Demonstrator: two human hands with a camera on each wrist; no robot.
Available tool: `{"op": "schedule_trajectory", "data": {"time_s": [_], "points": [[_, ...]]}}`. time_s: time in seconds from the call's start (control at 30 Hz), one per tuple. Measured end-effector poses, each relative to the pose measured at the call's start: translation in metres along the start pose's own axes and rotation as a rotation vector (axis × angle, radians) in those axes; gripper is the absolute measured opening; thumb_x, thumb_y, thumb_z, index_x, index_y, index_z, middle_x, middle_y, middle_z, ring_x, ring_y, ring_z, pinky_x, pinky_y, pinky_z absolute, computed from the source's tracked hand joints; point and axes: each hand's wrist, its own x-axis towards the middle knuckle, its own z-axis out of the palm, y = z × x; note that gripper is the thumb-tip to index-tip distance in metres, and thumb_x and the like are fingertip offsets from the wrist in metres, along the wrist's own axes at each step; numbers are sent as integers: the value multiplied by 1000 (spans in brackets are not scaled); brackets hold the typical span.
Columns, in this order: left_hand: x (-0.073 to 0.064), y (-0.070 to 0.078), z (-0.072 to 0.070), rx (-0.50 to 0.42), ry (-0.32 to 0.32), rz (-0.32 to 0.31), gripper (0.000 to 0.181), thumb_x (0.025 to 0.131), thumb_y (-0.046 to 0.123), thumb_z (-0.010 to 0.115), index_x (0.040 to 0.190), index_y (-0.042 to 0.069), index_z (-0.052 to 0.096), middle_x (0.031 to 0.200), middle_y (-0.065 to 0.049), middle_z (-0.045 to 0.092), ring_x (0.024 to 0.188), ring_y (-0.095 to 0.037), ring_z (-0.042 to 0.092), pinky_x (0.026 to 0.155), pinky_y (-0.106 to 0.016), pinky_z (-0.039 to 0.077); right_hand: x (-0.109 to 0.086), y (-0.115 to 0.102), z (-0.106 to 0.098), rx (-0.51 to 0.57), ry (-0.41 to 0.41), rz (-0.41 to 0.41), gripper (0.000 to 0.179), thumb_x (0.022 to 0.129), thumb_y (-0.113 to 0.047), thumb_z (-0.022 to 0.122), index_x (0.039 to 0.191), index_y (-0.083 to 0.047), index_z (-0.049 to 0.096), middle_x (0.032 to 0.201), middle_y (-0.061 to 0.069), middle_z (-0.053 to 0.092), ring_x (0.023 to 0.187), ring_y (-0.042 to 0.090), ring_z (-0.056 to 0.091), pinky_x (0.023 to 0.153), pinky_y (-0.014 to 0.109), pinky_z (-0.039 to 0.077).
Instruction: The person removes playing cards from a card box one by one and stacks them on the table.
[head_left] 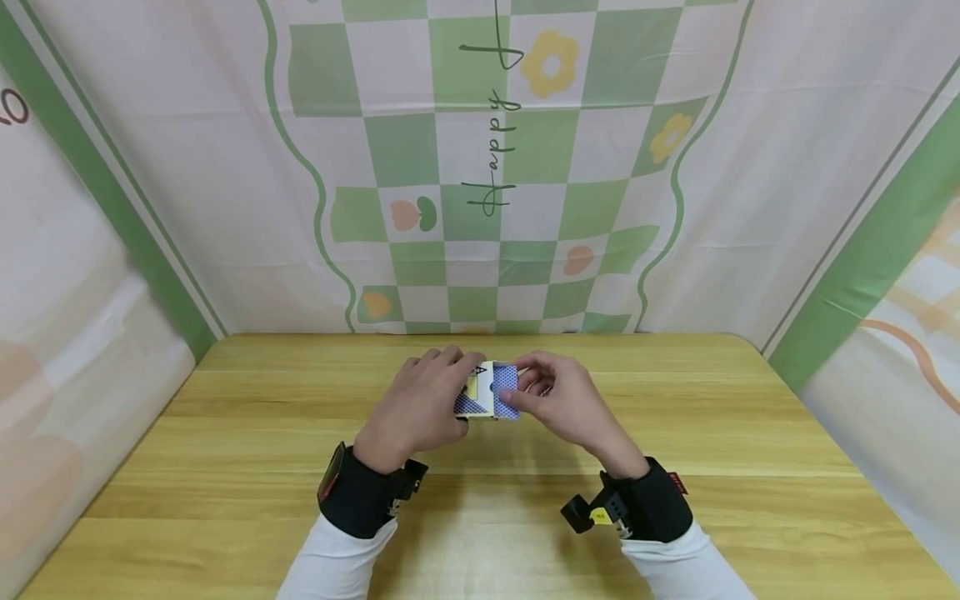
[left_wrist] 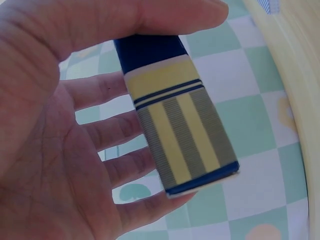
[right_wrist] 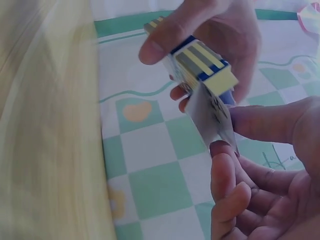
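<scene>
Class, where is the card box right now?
In the head view, the card box is just below centre, gripped by the left hand, with the right hand pinching a blue-patterned card at its right end.

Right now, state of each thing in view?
Card box: open at one end
Blue-backed card: partly out of card box; whether single, unclear
Left hand: gripping card box
Right hand: pinching blue-backed card
Wristbands: worn, one per wrist
Patterned cloth: hanging beyond table
</scene>
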Motion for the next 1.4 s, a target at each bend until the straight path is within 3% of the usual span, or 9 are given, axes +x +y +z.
{"op": "schedule_trajectory", "data": {"time_s": [0.27,0.43,0.7,1.03,1.23,1.4], "points": [[-1,-3,-1,13,1,-21,71,65,26,75,130,18,47,115,-1,52,100,-20,50,80,-41,39,-1,-1,-10,21,-19,12,41,81,-22,68,117,-8,56,85,8,56,73,22,54,56,32,44],[-1,-4,-1,19,9,-27,71,65,27,76,129,18,47,112,0,52,97,-18,49,79,-39,39,-2,1,-13,-21,-42,-31,44,81,-21,68,122,-14,56,96,6,57,79,22,55,64,32,46],[-2,-5,-2,16,11,-21,72,64,27,76,130,17,47,113,0,52,98,-19,49,79,-40,40,-1,4,-11,-81,-101,-245,50,79,-21,70,126,-21,52,128,-2,47,105,20,50,80,37,46],[-2,-5,-3,6,10,-25,74,63,26,77,130,17,47,114,-1,52,99,-19,50,78,-40,40,-3,3,-15,-169,-161,-336,57,75,-18,72,127,-20,49,129,-8,46,111,12,47,83,30,43],[-2,-5,-3,20,5,-19,75,63,27,78,131,17,46,114,-1,52,98,-18,49,79,-39,40,-4,4,-15,-253,-127,-343,55,74,-32,74,123,-21,54,128,-7,47,110,14,48,83,32,43],[-2,-5,-3,22,18,-19,73,64,26,77,130,17,47,112,-1,52,97,-18,50,77,-39,40,-3,4,-16,-285,-104,-358,52,72,-29,76,120,-20,57,126,-3,49,109,17,48,82,34,44]]}}
